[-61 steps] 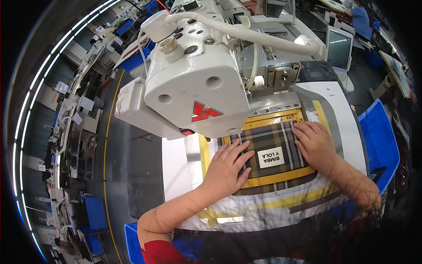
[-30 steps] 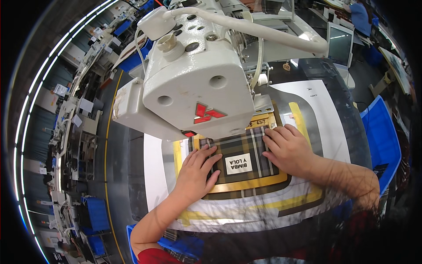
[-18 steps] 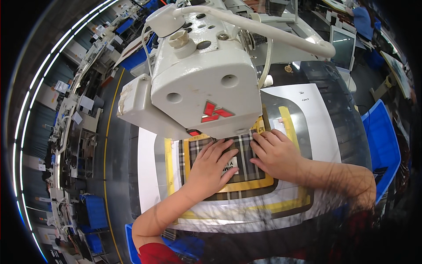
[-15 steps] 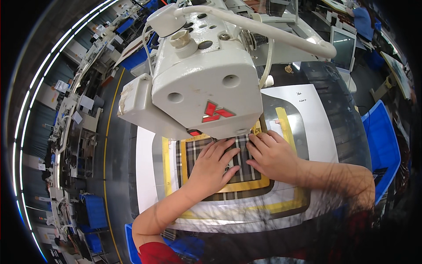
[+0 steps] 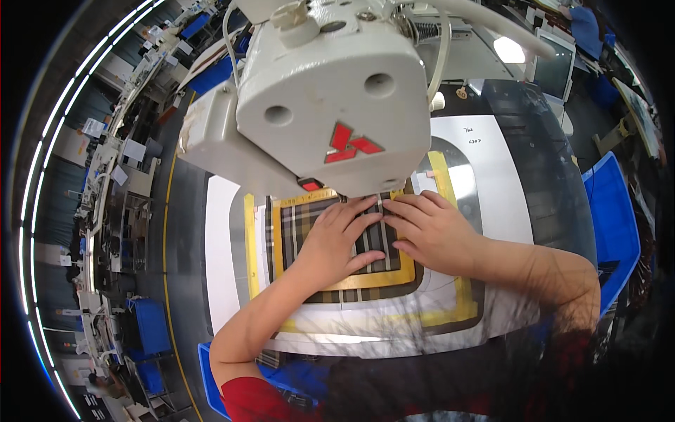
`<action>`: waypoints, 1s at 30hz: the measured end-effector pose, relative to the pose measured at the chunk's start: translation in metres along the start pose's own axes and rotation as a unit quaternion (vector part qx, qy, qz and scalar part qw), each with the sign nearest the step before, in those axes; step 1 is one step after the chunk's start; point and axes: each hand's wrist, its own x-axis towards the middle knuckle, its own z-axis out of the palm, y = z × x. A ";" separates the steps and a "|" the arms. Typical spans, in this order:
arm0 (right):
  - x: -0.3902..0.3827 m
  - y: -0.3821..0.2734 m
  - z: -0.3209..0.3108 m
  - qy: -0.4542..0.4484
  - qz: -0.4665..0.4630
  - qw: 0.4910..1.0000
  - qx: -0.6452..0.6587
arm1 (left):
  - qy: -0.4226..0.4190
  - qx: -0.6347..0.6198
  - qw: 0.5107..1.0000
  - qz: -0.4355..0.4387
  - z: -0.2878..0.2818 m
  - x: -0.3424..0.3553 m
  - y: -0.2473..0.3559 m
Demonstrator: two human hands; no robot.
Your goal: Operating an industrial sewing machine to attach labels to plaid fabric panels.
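Both hands rest palm down on a dark plaid fabric panel, which lies inside a yellow rectangular frame. My left hand is open, its fingers stretched toward the far edge and its thumb apart. Close beside it, my right hand lies open too, fingertips near the panel's right part. Just beyond the fingertips hangs the white head of a sewing machine; its lower part hides the far edge of the panel. A thin metal part shows beneath it, by my left fingers.
Under the frame is a clear template edged with yellow tape, over a white sheet on a dark tabletop. Blue bins stand at the right and lower left. A monitor is at the back right.
The view has shifted, so the machine head appears higher and larger. Both hands stay flat on the fabric. Pale marks seen earlier by my left thumb are now hidden.
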 end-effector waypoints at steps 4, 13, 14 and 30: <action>-0.024 -0.013 -0.011 -0.032 -0.054 0.998 0.023 | -0.019 -0.028 0.999 0.001 0.000 -0.002 -0.004; -0.033 -0.034 -0.010 -0.033 -0.114 0.993 -0.022 | -0.069 0.031 0.994 0.076 -0.006 -0.001 -0.009; -0.033 -0.034 -0.010 -0.030 -0.112 0.993 -0.020 | -0.055 0.031 0.995 0.078 -0.008 -0.001 -0.009; -0.029 -0.034 -0.004 0.014 -0.140 0.990 -0.022 | 0.010 0.130 0.991 0.035 0.004 0.010 0.015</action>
